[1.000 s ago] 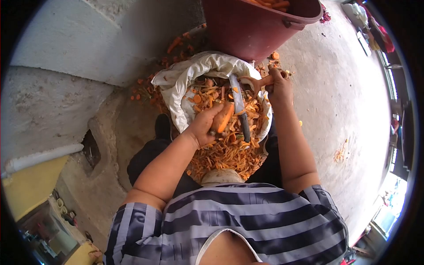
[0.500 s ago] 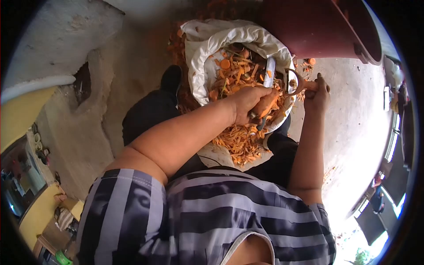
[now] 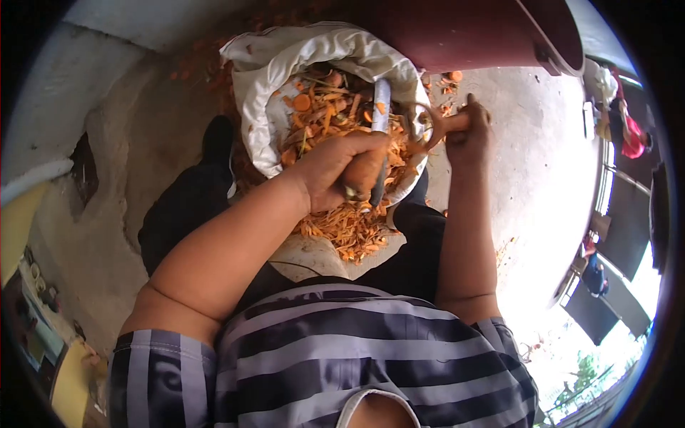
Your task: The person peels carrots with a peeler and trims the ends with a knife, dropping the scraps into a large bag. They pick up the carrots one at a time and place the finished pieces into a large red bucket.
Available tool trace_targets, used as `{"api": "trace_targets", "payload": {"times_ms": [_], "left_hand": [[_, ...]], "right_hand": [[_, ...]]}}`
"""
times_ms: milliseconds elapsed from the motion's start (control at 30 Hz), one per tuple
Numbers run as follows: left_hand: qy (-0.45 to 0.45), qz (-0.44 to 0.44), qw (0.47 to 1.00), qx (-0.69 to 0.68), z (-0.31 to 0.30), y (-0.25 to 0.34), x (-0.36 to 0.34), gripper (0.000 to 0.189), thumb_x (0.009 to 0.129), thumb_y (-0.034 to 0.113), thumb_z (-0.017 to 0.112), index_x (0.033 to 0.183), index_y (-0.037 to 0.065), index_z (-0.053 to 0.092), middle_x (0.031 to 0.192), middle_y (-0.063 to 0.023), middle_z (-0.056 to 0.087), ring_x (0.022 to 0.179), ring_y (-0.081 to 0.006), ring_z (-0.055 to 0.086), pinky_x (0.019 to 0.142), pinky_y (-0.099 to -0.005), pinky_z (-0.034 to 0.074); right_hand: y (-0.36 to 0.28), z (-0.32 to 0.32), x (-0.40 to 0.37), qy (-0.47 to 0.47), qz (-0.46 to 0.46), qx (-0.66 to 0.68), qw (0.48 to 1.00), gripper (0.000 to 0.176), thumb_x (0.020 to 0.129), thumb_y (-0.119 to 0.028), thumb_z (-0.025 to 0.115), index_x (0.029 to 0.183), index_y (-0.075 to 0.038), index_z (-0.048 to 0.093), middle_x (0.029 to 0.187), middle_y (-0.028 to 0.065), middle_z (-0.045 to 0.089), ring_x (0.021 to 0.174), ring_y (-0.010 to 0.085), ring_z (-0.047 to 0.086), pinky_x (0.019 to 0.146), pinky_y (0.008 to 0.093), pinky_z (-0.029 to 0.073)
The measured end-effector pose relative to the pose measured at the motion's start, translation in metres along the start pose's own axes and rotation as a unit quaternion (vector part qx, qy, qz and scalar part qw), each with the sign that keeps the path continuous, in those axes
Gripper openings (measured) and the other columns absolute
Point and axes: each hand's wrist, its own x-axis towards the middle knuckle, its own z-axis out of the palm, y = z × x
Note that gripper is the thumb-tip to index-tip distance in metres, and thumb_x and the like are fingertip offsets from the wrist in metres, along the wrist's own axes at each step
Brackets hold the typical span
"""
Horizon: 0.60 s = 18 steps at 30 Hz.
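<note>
My left hand point(image 3: 325, 167) is closed round an orange carrot point(image 3: 362, 171), its stem end pointing back towards me. The carrot lies over a narrow pale bar point(image 3: 381, 107) that runs across the mouth of a white sack point(image 3: 257, 118) with a rolled rim. In my right hand point(image 3: 472, 135) is the wooden handle of a peeler point(image 3: 437, 130); its curved head is beside the sack's right rim, a little apart from the carrot. Orange peelings point(image 3: 335, 118) and several cut carrot pieces fill the sack.
A large dark red tub point(image 3: 471, 36) stands just beyond the sack. More peelings point(image 3: 349, 232) lie heaped between my legs. Some scraps are scattered on the concrete floor point(image 3: 528, 157). A person in red point(image 3: 633, 135) is at the far right.
The whole view has shifted, so the sack and hands appear further left. My left hand has turned the carrot more upright in view. The peeler stays in my right hand.
</note>
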Motion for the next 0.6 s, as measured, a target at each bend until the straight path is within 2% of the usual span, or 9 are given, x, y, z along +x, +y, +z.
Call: {"api": "trace_targets", "payload": {"times_ms": [33, 67, 133, 233, 400, 433, 533, 567, 600], "left_hand": [[0.005, 0.005, 1.0, -0.004, -0.002, -0.001, 0.001, 0.028, 0.089, 0.032, 0.046, 0.103, 0.008, 0.051, 0.084, -0.0031, 0.055, 0.066, -0.0132, 0.056, 0.051, -0.0287, 0.049], [-0.003, 0.006, 1.0, -0.011, -0.008, -0.004, 0.005, 0.028, 0.089, 0.032, 0.045, 0.103, 0.008, 0.051, 0.085, -0.003, 0.055, 0.067, -0.0135, 0.057, 0.052, -0.0294, 0.05], [-0.014, 0.01, 1.0, -0.022, -0.023, -0.011, 0.014, 0.029, 0.089, 0.031, 0.045, 0.105, 0.008, 0.051, 0.085, -0.0028, 0.056, 0.069, -0.014, 0.058, 0.055, -0.0307, 0.052], [0.013, -0.003, 0.999, 0.052, -0.009, -0.01, 0.004, 0.033, 0.09, 0.035, 0.044, 0.106, 0.007, 0.05, 0.084, -0.0046, 0.056, 0.071, -0.0152, 0.059, 0.056, -0.0327, 0.053], [0.027, -0.063, 0.996, 0.064, -0.002, -0.009, -0.002, 0.032, 0.088, 0.036, 0.046, 0.1, 0.006, 0.052, 0.083, -0.0058, 0.055, 0.071, -0.0157, 0.058, 0.05, -0.0275, 0.049], [0.07, -0.065, 0.993, 0.069, 0.007, -0.006, -0.007, 0.032, 0.088, 0.035, 0.046, 0.1, 0.007, 0.053, 0.084, -0.0051, 0.054, 0.071, -0.0154, 0.058, 0.049, -0.0246, 0.047], [-0.039, -0.037, 0.999, 0.002, -0.026, -0.011, 0.01, 0.033, 0.088, 0.036, 0.047, 0.104, 0.007, 0.051, 0.084, -0.0045, 0.054, 0.07, -0.015, 0.057, 0.049, -0.0245, 0.047], [0.101, -0.024, 0.994, 0.018, 0.005, -0.004, -0.004, 0.034, 0.088, 0.036, 0.047, 0.105, 0.007, 0.05, 0.083, -0.0047, 0.055, 0.066, -0.0143, 0.056, 0.048, -0.0243, 0.047], [0.081, -0.025, 0.996, 0.012, 0.004, -0.007, -0.002, 0.031, 0.088, 0.035, 0.046, 0.103, 0.008, 0.052, 0.082, -0.0037, 0.055, 0.067, -0.0129, 0.056, 0.049, -0.0254, 0.048]], "right_hand": [[-0.001, 0.011, -0.017, -0.02, 0.025, 0.006, 0.999, 0.007, 0.08, -0.01, 0.058, 0.079, -0.006, 0.051, 0.066, 0.0004, 0.049, 0.053, 0.0071, 0.045, 0.04, 0.0193, 0.033], [0.005, 0.016, -0.032, -0.113, 0.055, 0.065, 0.99, 0.008, 0.079, -0.009, 0.059, 0.08, -0.006, 0.052, 0.068, 0.0013, 0.05, 0.054, 0.0084, 0.047, 0.043, 0.0206, 0.036], [0.017, 0.03, -0.058, -0.204, 0.083, 0.011, 0.975, 0.009, 0.076, -0.008, 0.061, 0.081, -0.005, 0.054, 0.067, 0.002, 0.051, 0.054, 0.0104, 0.047, 0.048, 0.0229, 0.039], [0.024, 0.024, -0.049, -0.184, 0.096, -0.059, 0.976, 0.012, 0.075, -0.009, 0.063, 0.081, -0.003, 0.054, 0.068, 0.0028, 0.052, 0.055, 0.0119, 0.048, 0.051, 0.0241, 0.04], [0.0, -0.008, 0.006, 0.049, 0.014, -0.052, 0.997, 0.018, 0.076, -0.014, 0.064, 0.08, -0.004, 0.051, 0.064, 0.0038, 0.051, 0.045, 0.0106, 0.044, 0.039, 0.0234, 0.035], [-0.004, -0.011, 0.003, 0.01, 0.015, -0.014, 1.0, 0.02, 0.076, -0.016, 0.066, 0.08, -0.005, 0.05, 0.064, 0.0032, 0.051, 0.048, 0.011, 0.046, 0.043, 0.0238, 0.038], [0.002, 0.02, -0.039, -0.087, 0.028, 0.025, 0.996, 0.02, 0.074, -0.016, 0.067, 0.078, -0.005, 0.051, 0.062, 0.002, 0.049, 0.053, 0.011, 0.047, 0.048, 0.0244, 0.04], [0.005, 0.024, -0.053, -0.155, 0.062, -0.006, 0.986, 0.018, 0.074, -0.016, 0.066, 0.076, -0.005, 0.052, 0.063, 0.0018, 0.049, 0.055, 0.011, 0.047, 0.05, 0.0246, 0.04], [0.009, 0.027, -0.063, -0.222, 0.098, -0.039, 0.969, 0.017, 0.075, -0.016, 0.066, 0.075, -0.005, 0.052, 0.064, 0.0015, 0.049, 0.056, 0.011, 0.047, 0.052, 0.0248, 0.04]]}}
